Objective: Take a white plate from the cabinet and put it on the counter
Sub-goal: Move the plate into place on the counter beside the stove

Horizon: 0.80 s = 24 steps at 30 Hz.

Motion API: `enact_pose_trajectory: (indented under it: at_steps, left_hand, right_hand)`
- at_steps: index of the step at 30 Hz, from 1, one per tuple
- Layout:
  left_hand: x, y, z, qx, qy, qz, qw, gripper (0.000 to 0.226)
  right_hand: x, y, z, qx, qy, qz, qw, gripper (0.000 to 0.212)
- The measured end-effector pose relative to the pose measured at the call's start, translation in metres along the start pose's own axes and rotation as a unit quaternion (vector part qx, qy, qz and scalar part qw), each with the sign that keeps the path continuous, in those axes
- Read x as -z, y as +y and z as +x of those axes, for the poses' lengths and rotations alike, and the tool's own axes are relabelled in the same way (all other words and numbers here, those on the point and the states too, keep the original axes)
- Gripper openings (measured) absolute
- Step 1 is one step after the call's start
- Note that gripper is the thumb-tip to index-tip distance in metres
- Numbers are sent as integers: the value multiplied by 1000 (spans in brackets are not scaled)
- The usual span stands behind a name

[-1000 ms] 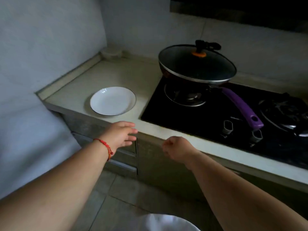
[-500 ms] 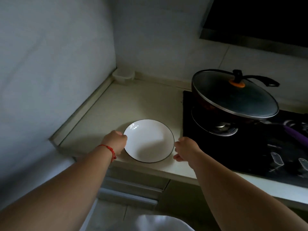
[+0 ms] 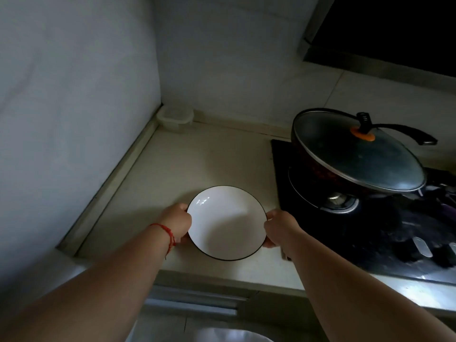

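Note:
A white plate (image 3: 225,223) with a thin dark rim sits near the front edge of the pale counter (image 3: 197,159). My left hand (image 3: 178,223), with a red cord on its wrist, grips the plate's left rim. My right hand (image 3: 278,228) grips its right rim. Both sets of fingers curl around the plate's edge. Whether the plate rests on the counter or is held just above it cannot be told.
A black gas hob (image 3: 370,225) lies right of the plate, carrying a dark wok with a glass lid (image 3: 355,150). A small clear container (image 3: 175,116) stands in the back corner. Walls close the left and back. Drawer fronts (image 3: 195,302) run below the counter edge.
Both hands rose from in front of the drawers to the counter and closed on the plate's two sides. The view moved closer and tilted up.

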State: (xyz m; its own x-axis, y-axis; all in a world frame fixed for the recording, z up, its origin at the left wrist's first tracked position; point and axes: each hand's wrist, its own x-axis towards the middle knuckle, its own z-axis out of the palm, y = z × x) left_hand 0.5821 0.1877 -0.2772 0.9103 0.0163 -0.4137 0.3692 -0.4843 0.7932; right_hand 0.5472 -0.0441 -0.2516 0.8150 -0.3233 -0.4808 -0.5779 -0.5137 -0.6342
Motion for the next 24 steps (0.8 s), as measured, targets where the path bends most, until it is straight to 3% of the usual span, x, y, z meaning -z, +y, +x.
enact_pose_trajectory:
  at_steps: [7, 18, 24]
  left_hand:
    - [22, 27, 44, -24, 53, -32, 998, 32]
    - [29, 26, 105, 16, 50, -147, 988, 37]
    - [28, 30, 103, -8, 51, -105, 993, 47]
  right_hand:
    - [-3, -42, 43, 24, -7, 27, 999, 27]
    - [-6, -72, 95, 21, -22, 46, 998, 28]
    - [-11, -73, 103, 19, -11, 42, 999, 26]
